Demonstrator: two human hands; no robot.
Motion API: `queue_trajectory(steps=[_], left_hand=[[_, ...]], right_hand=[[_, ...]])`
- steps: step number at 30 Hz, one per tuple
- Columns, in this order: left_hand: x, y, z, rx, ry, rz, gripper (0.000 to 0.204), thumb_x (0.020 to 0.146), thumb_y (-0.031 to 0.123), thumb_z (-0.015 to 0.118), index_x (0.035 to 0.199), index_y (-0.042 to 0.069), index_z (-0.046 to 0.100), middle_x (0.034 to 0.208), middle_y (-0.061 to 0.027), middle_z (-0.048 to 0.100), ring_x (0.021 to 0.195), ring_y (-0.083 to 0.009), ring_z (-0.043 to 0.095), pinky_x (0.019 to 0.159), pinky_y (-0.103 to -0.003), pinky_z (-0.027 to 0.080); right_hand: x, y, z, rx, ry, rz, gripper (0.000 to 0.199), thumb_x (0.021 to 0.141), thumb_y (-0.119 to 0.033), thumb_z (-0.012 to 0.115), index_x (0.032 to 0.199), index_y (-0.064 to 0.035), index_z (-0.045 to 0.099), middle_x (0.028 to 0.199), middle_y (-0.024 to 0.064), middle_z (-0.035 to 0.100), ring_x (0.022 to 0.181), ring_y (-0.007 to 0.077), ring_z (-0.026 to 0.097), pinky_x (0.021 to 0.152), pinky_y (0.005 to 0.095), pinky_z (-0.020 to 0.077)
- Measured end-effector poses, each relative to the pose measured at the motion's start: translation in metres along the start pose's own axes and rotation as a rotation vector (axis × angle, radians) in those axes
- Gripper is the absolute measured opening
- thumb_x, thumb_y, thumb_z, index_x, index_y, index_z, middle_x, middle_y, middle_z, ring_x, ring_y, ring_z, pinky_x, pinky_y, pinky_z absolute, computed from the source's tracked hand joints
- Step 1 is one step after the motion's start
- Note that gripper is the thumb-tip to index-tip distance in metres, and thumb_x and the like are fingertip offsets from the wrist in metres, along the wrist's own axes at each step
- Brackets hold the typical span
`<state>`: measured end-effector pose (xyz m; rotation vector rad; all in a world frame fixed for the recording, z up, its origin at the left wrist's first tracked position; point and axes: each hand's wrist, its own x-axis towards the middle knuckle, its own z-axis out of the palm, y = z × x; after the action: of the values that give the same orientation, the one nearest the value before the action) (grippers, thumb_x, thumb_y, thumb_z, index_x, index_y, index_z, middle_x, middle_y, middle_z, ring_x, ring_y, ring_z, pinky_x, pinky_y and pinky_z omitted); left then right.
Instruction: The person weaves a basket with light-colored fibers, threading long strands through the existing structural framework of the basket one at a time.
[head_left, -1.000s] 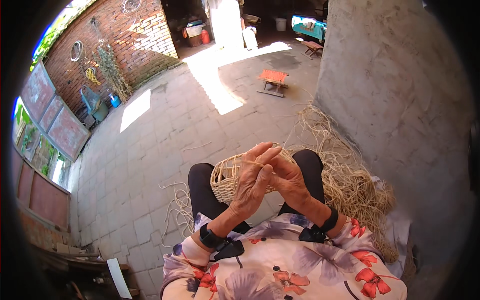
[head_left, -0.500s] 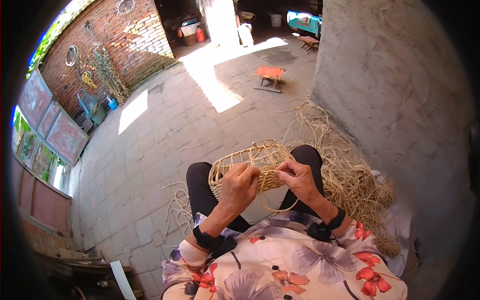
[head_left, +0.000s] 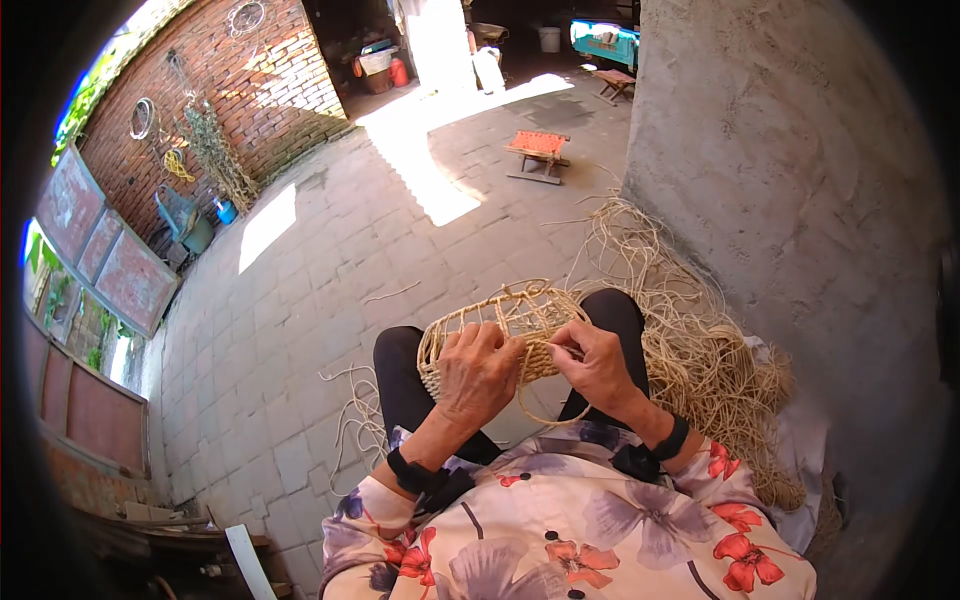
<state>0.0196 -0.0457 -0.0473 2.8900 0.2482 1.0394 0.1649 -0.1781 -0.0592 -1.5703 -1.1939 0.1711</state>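
Observation:
A half-woven straw-coloured basket [head_left: 530,300] rests across my thighs, with open strands on its far side and a tight weave on the near wall. My left hand [head_left: 478,375] lies over the near left part, fingers curled round the basket's edge. At the right, my right hand [head_left: 597,368] pinches thumb against forefinger close to the near wall, on what looks like a weaving strand [head_left: 545,422] that loops down below the basket between my knees. Fingertips of the left hand are partly hidden behind its knuckles.
A big heap of loose straw cord [head_left: 720,390] lies by my right leg along the plastered wall [head_left: 770,150]. More strands [head_left: 357,415] lie left of my left leg. A folding stool [head_left: 540,147] with an orange seat stands ahead on the paving.
My left hand has rolled flatter over the basket, its knuckles now spread across the edge. The fingers of my right hand have shifted slightly; the basket stays in place.

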Motion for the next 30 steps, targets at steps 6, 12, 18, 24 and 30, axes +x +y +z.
queue_trajectory(steps=[6, 12, 18, 24, 30], left_hand=[[0.001, 0.000, -0.010, -0.044, -0.079, -0.075, 0.016, 0.081, 0.013, 0.067, 0.097, 0.013, 0.066, 0.084, -0.0087, 0.055, 0.076, -0.0272, 0.058, 0.064, -0.040, 0.046], [-0.004, -0.038, -0.018, -0.533, -0.126, -0.510, 0.037, 0.093, 0.008, 0.055, 0.130, 0.008, 0.057, 0.089, -0.0132, 0.068, 0.067, -0.0144, 0.066, 0.060, -0.030, 0.053], [0.001, -0.039, -0.018, -0.517, -0.284, -0.472, 0.034, 0.091, 0.014, 0.054, 0.124, 0.012, 0.060, 0.079, -0.0177, 0.067, 0.068, -0.0306, 0.067, 0.068, -0.040, 0.053], [0.001, -0.039, -0.014, -0.564, -0.383, -0.559, 0.030, 0.098, 0.013, 0.053, 0.127, 0.011, 0.060, 0.084, -0.0086, 0.065, 0.061, -0.0111, 0.064, 0.059, -0.028, 0.054], [0.018, -0.044, -0.029, -1.394, -0.532, -0.940, 0.039, 0.101, 0.016, 0.055, 0.138, 0.008, 0.049, 0.089, -0.0045, 0.062, 0.060, -0.0060, 0.062, 0.050, -0.017, 0.049]], right_hand=[[0.009, 0.005, 0.003, -0.132, 0.009, -0.171, 0.007, 0.078, -0.001, 0.066, 0.082, -0.0026, 0.061, 0.074, 0.0142, 0.062, 0.063, 0.0316, 0.063, 0.056, 0.0379, 0.0483], [0.016, 0.002, 0.006, -0.232, -0.046, -0.222, 0.007, 0.076, -0.003, 0.066, 0.082, -0.0035, 0.062, 0.076, 0.0143, 0.063, 0.065, 0.0329, 0.064, 0.058, 0.0403, 0.0505], [0.019, 0.005, 0.010, -0.291, -0.095, -0.270, 0.005, 0.080, -0.006, 0.065, 0.084, -0.0044, 0.061, 0.076, 0.0150, 0.064, 0.066, 0.0335, 0.065, 0.058, 0.0413, 0.0517], [0.020, 0.005, 0.016, -0.363, -0.112, -0.323, 0.006, 0.083, -0.007, 0.063, 0.083, -0.0051, 0.058, 0.070, 0.0142, 0.062, 0.063, 0.0333, 0.064, 0.055, 0.0413, 0.0506], [0.025, 0.003, 0.029, -0.419, -0.162, -0.347, 0.008, 0.084, -0.007, 0.063, 0.088, -0.0046, 0.057, 0.069, 0.0156, 0.061, 0.063, 0.0346, 0.065, 0.056, 0.0433, 0.0510]])
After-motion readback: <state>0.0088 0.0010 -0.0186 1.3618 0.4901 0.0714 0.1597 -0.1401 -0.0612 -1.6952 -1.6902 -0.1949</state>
